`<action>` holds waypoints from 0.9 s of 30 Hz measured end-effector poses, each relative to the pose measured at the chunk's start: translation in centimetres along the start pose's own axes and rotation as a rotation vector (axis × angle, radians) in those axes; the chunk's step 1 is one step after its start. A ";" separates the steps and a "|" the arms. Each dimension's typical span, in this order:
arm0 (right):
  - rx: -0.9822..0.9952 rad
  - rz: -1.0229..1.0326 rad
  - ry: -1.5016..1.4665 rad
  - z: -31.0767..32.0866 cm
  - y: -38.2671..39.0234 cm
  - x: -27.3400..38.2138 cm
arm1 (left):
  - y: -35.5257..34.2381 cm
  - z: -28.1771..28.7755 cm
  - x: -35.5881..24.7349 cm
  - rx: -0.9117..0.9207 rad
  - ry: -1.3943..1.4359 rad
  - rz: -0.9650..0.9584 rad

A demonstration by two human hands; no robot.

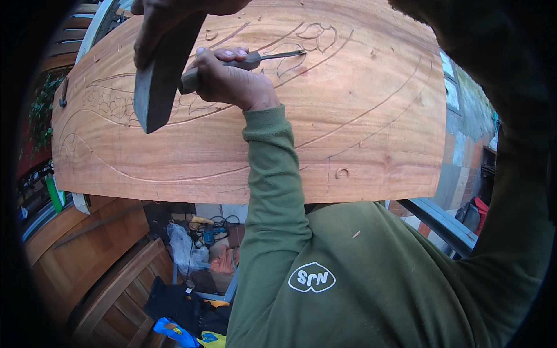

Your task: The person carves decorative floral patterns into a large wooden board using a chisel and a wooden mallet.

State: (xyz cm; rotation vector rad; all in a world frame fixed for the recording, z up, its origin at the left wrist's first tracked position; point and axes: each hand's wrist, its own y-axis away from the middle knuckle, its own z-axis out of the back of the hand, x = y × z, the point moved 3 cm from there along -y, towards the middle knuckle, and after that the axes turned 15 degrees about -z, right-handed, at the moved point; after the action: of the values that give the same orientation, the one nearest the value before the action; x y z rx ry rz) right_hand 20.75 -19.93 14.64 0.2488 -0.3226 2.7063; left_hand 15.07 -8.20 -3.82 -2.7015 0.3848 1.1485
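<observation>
My left hand (232, 81) is closed on the handle of a chisel (281, 55), whose thin metal shaft points right, its tip at a carved flower outline on a wooden panel (371, 116). Shallow lines of curves, flowers and leaves mark the panel. My right hand (162, 20) comes in from the top and grips a dark, flat-faced wooden mallet (154, 101), held just left of the chisel's butt end. Part of that hand is cut off by the top edge. A small tool (64, 90) lies at the panel's left edge.
Slatted wooden furniture (116, 290) stands below left. Under the panel are a blue power tool (208, 235) with cords, a plastic bag (183, 249) and cloths. A metal bar (435, 223) runs at the lower right, by a tiled wall and red bag. Plants (40, 110) are at the left.
</observation>
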 end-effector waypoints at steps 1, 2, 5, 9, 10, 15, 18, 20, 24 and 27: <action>-0.008 0.017 -0.010 0.0 0.0 0.1 | 0.2 0.3 -0.1 -0.043 -0.003 -0.001; -0.012 0.026 -0.014 -0.1 -0.2 0.0 | 0.1 0.6 -0.3 -0.047 -0.008 -0.017; -0.017 0.101 -0.036 -1.3 -0.7 0.8 | -0.6 2.4 -0.9 -0.099 -0.007 -0.088; 0.000 0.111 0.020 -0.1 0.9 0.6 | 2.2 1.0 -0.4 -0.036 -0.002 -0.091; -0.004 0.129 0.022 -0.1 1.1 0.8 | 2.5 0.9 -0.6 -0.018 -0.054 -0.129; -0.011 0.278 0.041 -0.2 0.7 1.3 | 3.7 1.3 -1.5 -0.070 -0.019 -0.177; 0.002 0.415 0.083 -0.2 0.0 1.6 | 4.9 1.0 -2.1 -0.003 0.012 -0.214; 0.013 0.519 0.097 -0.5 -0.5 2.2 | 6.2 1.0 -2.1 -0.032 -0.093 -0.214; -0.057 0.567 -0.021 -0.2 0.4 2.5 | 8.0 1.2 -2.9 -0.013 -0.130 -0.303; -0.131 0.667 -0.052 -1.5 1.3 2.3 | 8.6 1.8 -3.3 0.028 -0.267 -0.189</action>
State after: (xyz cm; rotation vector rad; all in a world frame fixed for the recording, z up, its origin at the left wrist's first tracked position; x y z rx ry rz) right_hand 17.95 -19.88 13.46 0.1978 -0.7019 3.3116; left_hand 9.01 -15.39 -3.25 -2.4520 0.1014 1.4083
